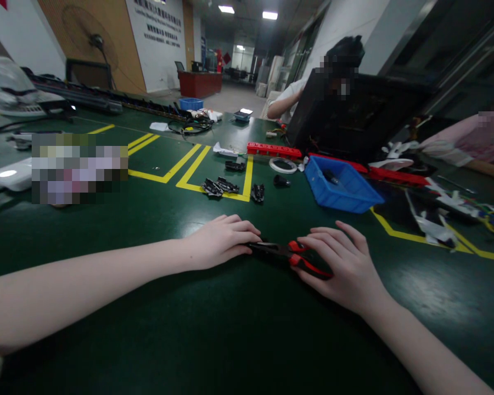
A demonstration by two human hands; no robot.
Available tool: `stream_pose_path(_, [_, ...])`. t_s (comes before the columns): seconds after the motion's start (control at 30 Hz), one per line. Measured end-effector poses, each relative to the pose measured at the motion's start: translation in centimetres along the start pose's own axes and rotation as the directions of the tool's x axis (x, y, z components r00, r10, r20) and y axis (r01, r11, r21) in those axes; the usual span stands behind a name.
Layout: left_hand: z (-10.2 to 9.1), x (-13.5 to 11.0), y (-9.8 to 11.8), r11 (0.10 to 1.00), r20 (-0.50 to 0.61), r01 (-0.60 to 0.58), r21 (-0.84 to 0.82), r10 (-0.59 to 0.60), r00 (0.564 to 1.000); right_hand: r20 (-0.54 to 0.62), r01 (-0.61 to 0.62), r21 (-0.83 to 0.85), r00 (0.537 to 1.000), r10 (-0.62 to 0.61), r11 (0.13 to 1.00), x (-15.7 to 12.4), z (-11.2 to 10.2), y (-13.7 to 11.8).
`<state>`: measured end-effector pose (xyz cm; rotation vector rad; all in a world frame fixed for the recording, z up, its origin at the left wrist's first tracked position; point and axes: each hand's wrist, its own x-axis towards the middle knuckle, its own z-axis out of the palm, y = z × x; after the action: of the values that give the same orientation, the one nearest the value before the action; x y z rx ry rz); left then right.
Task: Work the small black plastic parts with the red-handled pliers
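Looks midway: right hand (348, 266) grips red-handled long-nose pliers (277, 250), left hand (219, 242) pinches their tip; black plastic parts (212, 187) beyond, finished or not unclear.

Before us, over the table (181, 334), we have pliers (280, 250) between our left hand (223, 241), at their tips, and our right hand (343, 264), at their handles. Beyond them we see small parts (229, 185), with a bin (341, 199) to their right and a power strip (274, 150) behind.
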<state>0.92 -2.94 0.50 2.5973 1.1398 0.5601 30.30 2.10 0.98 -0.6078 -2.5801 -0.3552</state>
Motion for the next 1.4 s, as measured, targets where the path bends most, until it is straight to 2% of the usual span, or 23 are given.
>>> stream_pose_path(0.33, [0.07, -0.03, 0.13, 1.0, -0.011, 0.018, 0.006, -0.018, 1.0, 0.008, 0.016, 0.011, 1.0, -0.016, 1.0, -0.22, 0.06, 0.28])
stream_pose_path(0.63, [-0.01, -0.04, 0.16, 1.0, -0.004, 0.025, -0.001, -0.025, 1.0, 0.034, -0.047, 0.198, 0.999, 0.041, 0.979, -0.19, 0.11, -0.36])
stream_pose_path(1.0, [-0.22, 0.05, 0.27, 1.0, 0.017, 0.0, -0.009, 0.0, 1.0, -0.015, 0.07, 0.11, 0.998, -0.068, 0.991, -0.11, -0.27, 0.02])
stream_pose_path(1.4, [0.11, -0.07, -0.03, 1.0, -0.009, -0.003, -0.015, 0.003, 1.0, -0.071, 0.111, 0.034, 0.992, -0.109, 0.993, -0.29, -0.2, 0.39])
